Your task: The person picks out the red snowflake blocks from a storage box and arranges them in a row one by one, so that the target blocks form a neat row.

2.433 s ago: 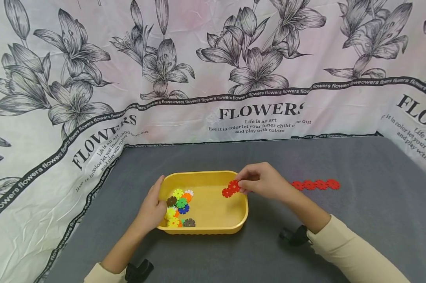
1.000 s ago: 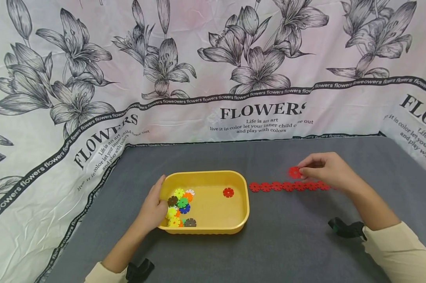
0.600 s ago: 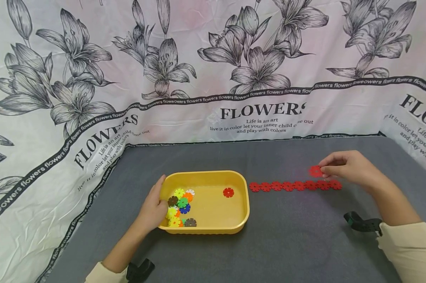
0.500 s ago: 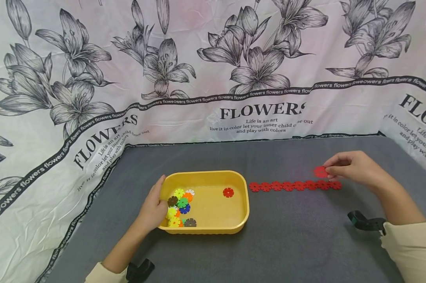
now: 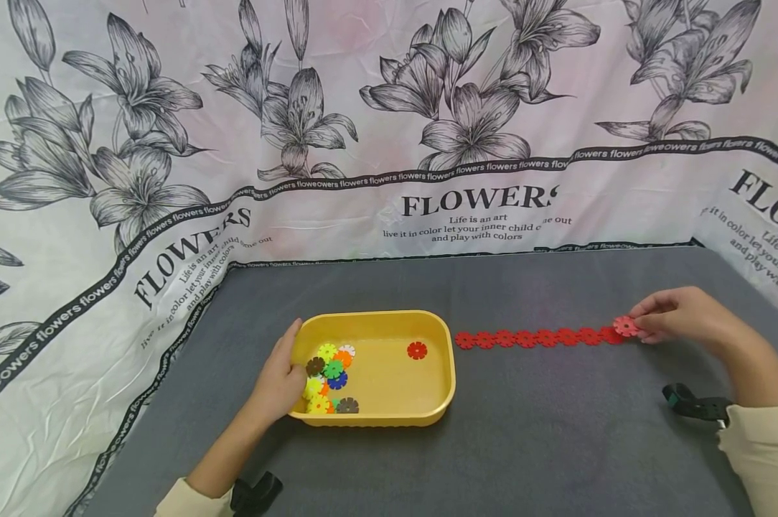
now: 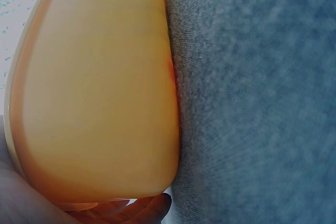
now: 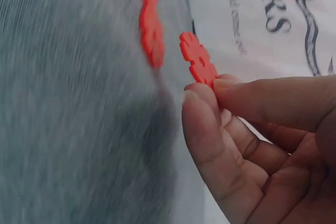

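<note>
My left hand (image 5: 278, 382) grips the left end of a yellow plastic tray (image 5: 389, 391), thumb at the rim; in the left wrist view, fingertips (image 6: 155, 211) curl around the tray's outer end. Between thumb and forefinger, my right hand (image 5: 686, 319) pinches a red notched snowflake disc (image 5: 625, 327). That disc is held above the right end of a straight row of red snowflake discs (image 5: 525, 339) lying on the grey table. In the right wrist view a gap shows between the held disc (image 7: 197, 59) and the row's end (image 7: 153, 48).
One red disc (image 5: 417, 350) lies in the tray's right part. Yellow, green, orange, blue, brown and white discs (image 5: 333, 369) are heaped at its left end. A flower-printed cloth (image 5: 479, 208) hangs behind the grey tabletop (image 5: 525, 445).
My right hand let go of a red disc at the row's right end, lifted another from the tray and carried it right, then lowered it. My left hand stays on the tray.
</note>
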A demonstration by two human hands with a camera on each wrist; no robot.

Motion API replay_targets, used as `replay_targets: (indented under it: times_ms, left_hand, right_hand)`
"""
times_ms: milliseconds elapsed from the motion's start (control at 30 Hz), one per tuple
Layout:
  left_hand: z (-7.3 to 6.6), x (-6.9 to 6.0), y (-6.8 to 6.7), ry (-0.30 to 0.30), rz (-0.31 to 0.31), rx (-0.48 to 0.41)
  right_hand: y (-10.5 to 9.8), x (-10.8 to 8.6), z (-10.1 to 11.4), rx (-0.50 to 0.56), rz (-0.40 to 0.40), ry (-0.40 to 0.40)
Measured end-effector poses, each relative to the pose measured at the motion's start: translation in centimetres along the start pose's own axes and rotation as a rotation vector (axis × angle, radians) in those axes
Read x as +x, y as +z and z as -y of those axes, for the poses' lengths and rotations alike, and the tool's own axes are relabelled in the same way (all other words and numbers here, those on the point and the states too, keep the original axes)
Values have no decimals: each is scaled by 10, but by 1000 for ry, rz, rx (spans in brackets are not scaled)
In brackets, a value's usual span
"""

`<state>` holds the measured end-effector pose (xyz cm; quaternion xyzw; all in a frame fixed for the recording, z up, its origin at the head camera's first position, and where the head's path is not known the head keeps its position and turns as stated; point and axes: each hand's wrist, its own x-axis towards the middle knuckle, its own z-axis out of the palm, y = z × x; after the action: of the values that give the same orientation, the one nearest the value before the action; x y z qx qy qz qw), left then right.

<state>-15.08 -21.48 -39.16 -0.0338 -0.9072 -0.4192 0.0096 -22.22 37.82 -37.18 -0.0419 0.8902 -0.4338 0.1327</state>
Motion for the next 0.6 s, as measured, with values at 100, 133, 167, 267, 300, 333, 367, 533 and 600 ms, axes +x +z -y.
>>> replay_targets:
  times_ms: [100, 133, 167, 267, 300, 333, 367, 533, 600]
  left_hand:
    - [0, 0, 0, -3, -1, -1]
    - [0, 0, 0, -3, -1, -1]
    - [0, 0, 0, -2, -1, -2]
    - [0, 0, 0, 2, -2, -4]
    - [1, 0, 0, 4, -3, -4]
    - [1, 0, 0, 6, -3, -5]
    - [1, 0, 0, 7, -3, -6]
    - [2, 1, 0, 14, -3, -6]
    - [2, 1, 1, 21, -5, -4]
  right_hand:
    - [-6, 0, -9, 4, 14, 45]
    - [-8, 0, -11, 12, 18, 60]
    - [-8, 0, -14, 20, 22, 72]
    - [-9, 1, -19, 45, 23, 83]
    - [-9, 2, -20, 48, 25, 80]
    - [-9, 2, -20, 51, 22, 80]
    - [-9, 2, -20, 48, 19, 78]
    - [-7, 3, -20, 1, 23, 49]
    - [-5, 4, -20, -40, 24, 35]
